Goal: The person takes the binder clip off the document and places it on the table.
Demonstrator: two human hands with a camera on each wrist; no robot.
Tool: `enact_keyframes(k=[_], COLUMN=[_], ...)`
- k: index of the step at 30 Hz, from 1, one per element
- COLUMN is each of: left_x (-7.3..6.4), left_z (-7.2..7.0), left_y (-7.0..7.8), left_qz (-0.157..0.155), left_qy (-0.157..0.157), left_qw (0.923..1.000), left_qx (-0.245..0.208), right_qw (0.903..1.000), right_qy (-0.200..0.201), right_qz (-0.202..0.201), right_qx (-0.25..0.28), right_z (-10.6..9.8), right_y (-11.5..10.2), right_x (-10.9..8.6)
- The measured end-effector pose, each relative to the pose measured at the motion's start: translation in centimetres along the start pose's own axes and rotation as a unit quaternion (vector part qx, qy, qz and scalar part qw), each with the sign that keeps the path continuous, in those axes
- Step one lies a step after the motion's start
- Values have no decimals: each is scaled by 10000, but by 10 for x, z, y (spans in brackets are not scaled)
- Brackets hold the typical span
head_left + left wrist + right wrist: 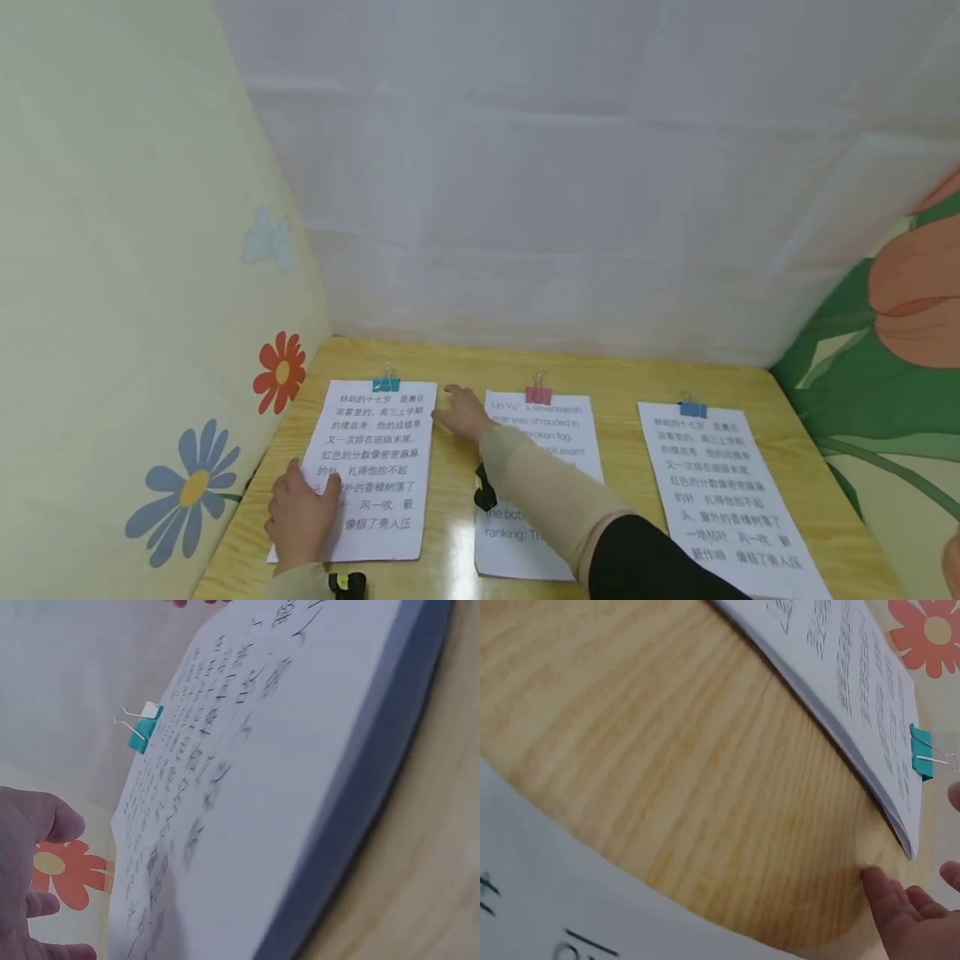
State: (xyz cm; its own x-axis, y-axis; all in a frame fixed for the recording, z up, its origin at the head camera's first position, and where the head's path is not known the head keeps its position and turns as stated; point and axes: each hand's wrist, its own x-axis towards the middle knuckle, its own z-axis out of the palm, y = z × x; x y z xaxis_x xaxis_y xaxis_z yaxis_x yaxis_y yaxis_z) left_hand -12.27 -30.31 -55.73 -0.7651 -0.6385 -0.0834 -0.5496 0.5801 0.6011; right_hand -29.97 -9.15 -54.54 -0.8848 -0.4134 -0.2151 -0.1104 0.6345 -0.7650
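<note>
A stack of white paper [378, 542] printed with Chinese characters lies on the left of the table, a teal binder clip [386, 384] on its top edge. Over the lower left part of this stack is my left hand [302, 515], fingers apart and nothing gripped. My right hand [463, 412] reaches across the middle stack to the gap beside the left stack's upper right edge. In the right wrist view, the right fingers [885, 896] are loosely extended near that stack's corner and hold nothing. Whether either hand touches the paper I cannot tell.
The middle stack [517, 562], in English with a pink binder clip [538, 395], is partly covered by my right arm. To the right lies another Chinese-printed stack [720, 517] with a blue binder clip [693, 409]. A white sheet [525, 208] hangs behind the wooden table [607, 375].
</note>
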Motion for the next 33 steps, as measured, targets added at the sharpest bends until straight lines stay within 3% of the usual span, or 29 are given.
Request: enact_keyframes(k=[4, 9, 12, 18, 21, 26, 33], left_x=[0, 1, 3, 2, 0, 2, 6], left_z=[-3, -2, -3, -4, -2, -2, -8], left_y=[2, -1, -3, -4, -4, -2, -5], left_qz=[-9, -69, -75, -12, 72, -115, -181], left_qy=[0, 1, -39, -473, -542, -609, -940], left_qw=[9997, 9979, 9957, 9956, 9959, 9956, 9936], left_qx=[-241, -645, -920, -811, -719, -696, -606], right_qw=[9946, 9700, 9686, 9822, 9853, 9848, 9844], right_qy=[-52, -147, -114, -229, -272, -495, -1153], right_qz=[292, 586, 746, 785, 667, 243, -295], right_qx=[998, 2354, 2370, 1692, 1551, 1645, 1295], right_z=[7, 17, 19, 23, 25, 23, 20], right_y=[-1, -4, -3, 8, 12, 12, 15], right_x=[-12, -28, -31, -32, -34, -36, -47])
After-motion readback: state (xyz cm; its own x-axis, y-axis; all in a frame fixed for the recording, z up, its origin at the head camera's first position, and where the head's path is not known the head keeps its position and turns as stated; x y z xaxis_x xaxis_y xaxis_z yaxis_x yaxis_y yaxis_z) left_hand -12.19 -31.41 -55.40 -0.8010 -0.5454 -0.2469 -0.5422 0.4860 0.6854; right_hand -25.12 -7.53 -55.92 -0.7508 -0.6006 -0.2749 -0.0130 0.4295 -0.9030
